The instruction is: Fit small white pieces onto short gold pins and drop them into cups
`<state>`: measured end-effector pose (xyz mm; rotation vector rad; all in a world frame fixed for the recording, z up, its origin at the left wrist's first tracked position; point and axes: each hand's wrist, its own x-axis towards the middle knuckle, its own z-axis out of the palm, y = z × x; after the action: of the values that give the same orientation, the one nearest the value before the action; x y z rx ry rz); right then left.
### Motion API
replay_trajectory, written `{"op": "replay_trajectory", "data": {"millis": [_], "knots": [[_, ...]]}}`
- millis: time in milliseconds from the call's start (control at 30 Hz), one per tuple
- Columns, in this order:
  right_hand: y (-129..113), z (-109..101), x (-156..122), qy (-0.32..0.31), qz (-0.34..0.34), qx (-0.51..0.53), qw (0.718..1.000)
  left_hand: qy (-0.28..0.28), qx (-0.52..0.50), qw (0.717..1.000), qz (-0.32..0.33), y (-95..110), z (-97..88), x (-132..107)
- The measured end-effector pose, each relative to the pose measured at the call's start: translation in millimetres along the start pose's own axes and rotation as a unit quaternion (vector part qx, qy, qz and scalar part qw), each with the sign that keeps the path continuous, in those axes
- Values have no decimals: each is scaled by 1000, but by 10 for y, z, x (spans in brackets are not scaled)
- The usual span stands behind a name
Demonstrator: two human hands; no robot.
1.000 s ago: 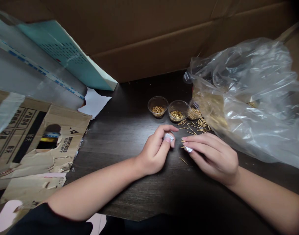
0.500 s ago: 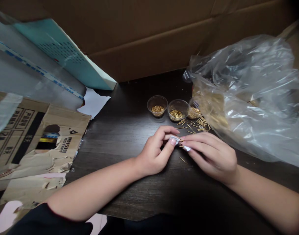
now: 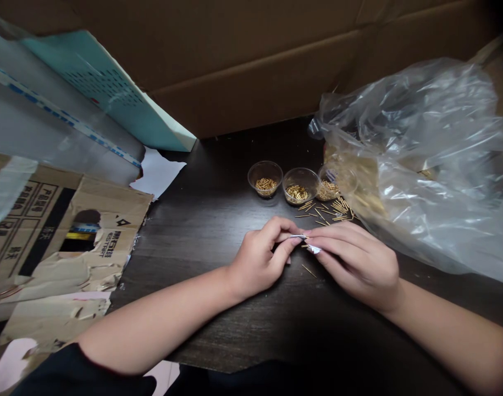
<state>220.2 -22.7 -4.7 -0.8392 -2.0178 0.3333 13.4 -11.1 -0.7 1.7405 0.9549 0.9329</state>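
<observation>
Since the left hand (image 3: 261,258) and right hand (image 3: 358,267) work just beside the loose brass pins (image 3: 327,214), one careless knock could scatter them across the dark wood table (image 3: 218,231). Fingertips (image 3: 284,228) of both hands pinch nearly shut on a small white slip (image 3: 313,249), held between them; its folds are hidden, and any pin inside cannot be made out. 3 clear plastic cups (image 3: 299,185) sit beyond.

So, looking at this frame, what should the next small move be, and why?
Probably ease the hands slightly apart to work the small white strip open: the left hand and right hand both pinch it at the fingertips. Gently, I'd say, since loose gold pins lie just beyond the hands.
</observation>
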Motion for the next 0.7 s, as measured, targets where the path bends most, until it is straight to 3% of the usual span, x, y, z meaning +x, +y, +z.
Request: {"op": "replay_trajectory", "data": {"millis": [233,567,700], "knots": [[-23,16,2,7,34,16,999,21,20,999,21,7,23,-12],[-18,34,23,26,67,34,997,63,169,973,145,-13,-8,29],[-17,39,20,29,72,44,996,67,172,971,150,-9,-17,36]]}}
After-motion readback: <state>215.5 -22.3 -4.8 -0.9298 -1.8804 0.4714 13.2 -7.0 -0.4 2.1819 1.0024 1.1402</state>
